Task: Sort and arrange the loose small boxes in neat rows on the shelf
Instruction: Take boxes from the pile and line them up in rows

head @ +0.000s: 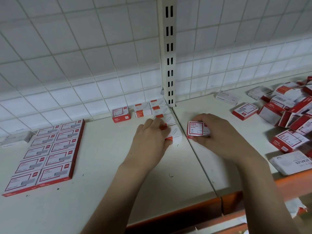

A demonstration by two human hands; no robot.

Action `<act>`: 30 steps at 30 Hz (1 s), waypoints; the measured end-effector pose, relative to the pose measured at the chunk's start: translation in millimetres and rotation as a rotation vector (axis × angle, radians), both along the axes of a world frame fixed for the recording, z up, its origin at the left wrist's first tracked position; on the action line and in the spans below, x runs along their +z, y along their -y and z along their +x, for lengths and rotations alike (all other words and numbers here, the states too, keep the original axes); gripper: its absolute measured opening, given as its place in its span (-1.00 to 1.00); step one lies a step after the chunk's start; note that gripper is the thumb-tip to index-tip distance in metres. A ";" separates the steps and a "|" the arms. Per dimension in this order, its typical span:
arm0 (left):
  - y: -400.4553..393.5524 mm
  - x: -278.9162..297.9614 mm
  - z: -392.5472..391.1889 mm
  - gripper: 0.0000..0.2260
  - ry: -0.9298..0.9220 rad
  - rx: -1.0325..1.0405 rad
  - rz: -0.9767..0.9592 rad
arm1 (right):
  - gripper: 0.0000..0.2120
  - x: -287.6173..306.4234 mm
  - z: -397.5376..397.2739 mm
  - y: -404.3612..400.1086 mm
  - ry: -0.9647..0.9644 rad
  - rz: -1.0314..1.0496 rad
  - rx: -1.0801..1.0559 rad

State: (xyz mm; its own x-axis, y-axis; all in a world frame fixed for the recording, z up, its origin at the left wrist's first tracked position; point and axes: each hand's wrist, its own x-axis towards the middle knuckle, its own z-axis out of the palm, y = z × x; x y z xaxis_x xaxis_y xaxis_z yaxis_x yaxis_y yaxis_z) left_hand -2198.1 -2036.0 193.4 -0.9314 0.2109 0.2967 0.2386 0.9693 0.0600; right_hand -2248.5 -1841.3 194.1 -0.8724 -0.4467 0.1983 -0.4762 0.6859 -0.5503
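Your right hand [217, 132] pinches a red-and-white cardboard paper-clip box [197, 130] just right of the white-box column [166, 122]. Your left hand [152, 137] presses that column, fingers curled; box's long axis runs crosswise.

White wire-grid back panel [84, 56] — slotted upright post [169, 53] between.

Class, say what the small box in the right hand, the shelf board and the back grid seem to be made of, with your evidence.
Paper clip box: printed cardboard, matte, with sharp folded edges.
Shelf board: probably painted metal, smooth off-white, with a thin seam between panels.
Back grid: likely white-coated wire, thin crossing rods.
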 end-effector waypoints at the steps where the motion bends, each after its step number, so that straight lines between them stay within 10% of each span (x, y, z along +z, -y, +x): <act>1: 0.2 -0.6 -1.4 -0.72 -0.002 0.002 -0.001 | -0.64 -0.3 0.1 -0.7 0.003 -0.002 -0.003; 30: 45.9 24.8 26.4 -0.59 0.003 0.133 0.106 | -0.62 29.3 26.9 26.1 -0.074 0.009 0.033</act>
